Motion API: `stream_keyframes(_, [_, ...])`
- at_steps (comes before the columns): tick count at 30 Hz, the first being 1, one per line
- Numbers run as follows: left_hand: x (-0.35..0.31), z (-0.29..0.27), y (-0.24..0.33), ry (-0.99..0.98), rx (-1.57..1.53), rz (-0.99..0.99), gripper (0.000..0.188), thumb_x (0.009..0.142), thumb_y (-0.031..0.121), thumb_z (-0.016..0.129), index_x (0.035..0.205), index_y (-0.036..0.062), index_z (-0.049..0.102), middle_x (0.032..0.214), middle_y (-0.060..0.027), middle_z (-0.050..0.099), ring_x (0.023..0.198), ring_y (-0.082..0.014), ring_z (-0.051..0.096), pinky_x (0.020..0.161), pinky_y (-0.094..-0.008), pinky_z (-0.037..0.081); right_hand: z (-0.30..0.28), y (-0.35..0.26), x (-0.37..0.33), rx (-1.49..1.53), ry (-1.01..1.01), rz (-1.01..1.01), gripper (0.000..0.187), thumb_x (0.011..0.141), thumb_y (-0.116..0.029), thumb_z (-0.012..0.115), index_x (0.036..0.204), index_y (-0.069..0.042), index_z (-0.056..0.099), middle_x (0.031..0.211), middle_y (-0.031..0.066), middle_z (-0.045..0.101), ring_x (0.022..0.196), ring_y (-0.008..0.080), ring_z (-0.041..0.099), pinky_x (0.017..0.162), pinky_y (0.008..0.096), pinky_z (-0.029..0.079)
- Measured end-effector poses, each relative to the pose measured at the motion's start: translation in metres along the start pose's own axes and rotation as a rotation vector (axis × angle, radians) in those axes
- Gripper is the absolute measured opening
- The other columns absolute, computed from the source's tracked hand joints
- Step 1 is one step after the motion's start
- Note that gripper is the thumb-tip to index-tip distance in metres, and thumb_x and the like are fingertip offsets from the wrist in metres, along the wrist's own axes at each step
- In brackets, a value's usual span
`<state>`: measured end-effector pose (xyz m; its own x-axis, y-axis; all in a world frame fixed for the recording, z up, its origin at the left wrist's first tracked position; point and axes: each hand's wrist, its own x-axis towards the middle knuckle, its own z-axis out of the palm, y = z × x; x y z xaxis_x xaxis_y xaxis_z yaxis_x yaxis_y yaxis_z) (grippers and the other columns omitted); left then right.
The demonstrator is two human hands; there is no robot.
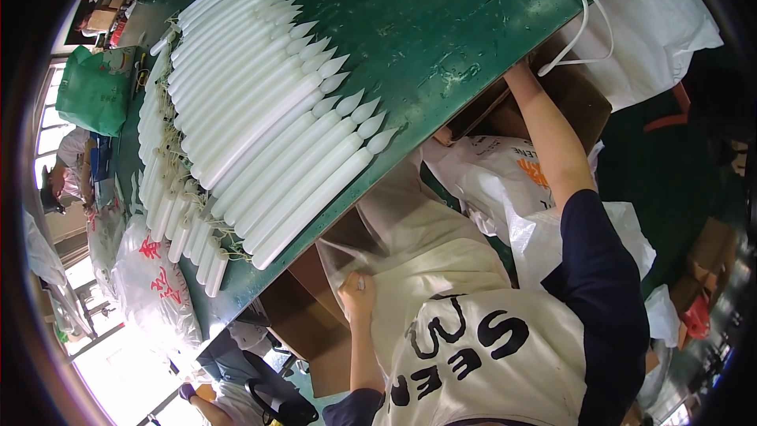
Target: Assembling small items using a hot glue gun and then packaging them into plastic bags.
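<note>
My left hand (357,292) is closed in a loose fist close to my light trousers (426,244), below the table edge. Something pale may show at its fingers, too small to make out. On the right, my forearm (548,130) reaches to a brown cardboard box (564,102) beside the table; the right hand's fingers are hidden there. Rows of white candle-shaped lights (252,83) with flame-shaped tips lie side by side on the green table (426,8). Farther left is a second row of white candle sticks (151,122), with thin wires (168,134) between the rows.
A white cable (583,0) hangs over the table's right edge. White woven sacks (654,31) and printed plastic bags (497,181) crowd the right side. At far left are a green bag (93,91), a clear bag (154,276) and another person (75,162). Another person's arm (209,409) shows lower left.
</note>
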<state>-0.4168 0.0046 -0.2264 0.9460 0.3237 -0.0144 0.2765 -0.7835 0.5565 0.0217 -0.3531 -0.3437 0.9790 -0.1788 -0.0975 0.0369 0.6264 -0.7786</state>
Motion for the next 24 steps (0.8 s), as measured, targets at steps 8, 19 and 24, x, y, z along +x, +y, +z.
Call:
stream_keyframes(8, [0.012, 0.011, 0.002, -0.011, -0.048, 0.063, 0.02, 0.07, 0.004, 0.055, 0.057, -0.0025, 0.041, 0.053, -0.0188, 0.041, 0.043, -0.0291, 0.039, 0.044, -0.0354, 0.034, 0.029, -0.068, -0.036, -0.571, -0.181, -0.149, 0.051, 0.093, -0.041, 0.033, 0.132, -0.009, 0.036, 0.13, 0.0114, 0.042, 0.116, 0.0263, 0.044, 0.096, 0.0417, 0.039])
stream_keyframes(19, [0.018, 0.008, 0.011, -0.113, 0.033, 0.045, 0.005, 0.068, 0.003, 0.054, 0.065, -0.0007, 0.053, 0.062, -0.0184, 0.053, 0.053, -0.0346, 0.054, 0.048, -0.0353, 0.041, -0.111, 0.029, 0.029, 0.402, -0.005, 0.064, 0.022, 0.09, -0.017, 0.048, 0.111, -0.009, 0.046, 0.103, 0.0028, 0.054, 0.089, 0.013, 0.055, 0.073, 0.028, 0.048])
stream_keyframes(24, [0.014, 0.005, 0.007, -0.117, 0.076, 0.013, 0.006, 0.068, 0.003, 0.055, 0.065, -0.0007, 0.052, 0.062, -0.0185, 0.053, 0.052, -0.0345, 0.054, 0.048, -0.0355, 0.041, -0.086, 0.025, 0.028, 0.091, 0.005, -0.179, 0.022, 0.086, -0.015, 0.053, 0.105, -0.006, 0.049, 0.099, 0.0063, 0.055, 0.088, 0.018, 0.056, 0.072, 0.0314, 0.047])
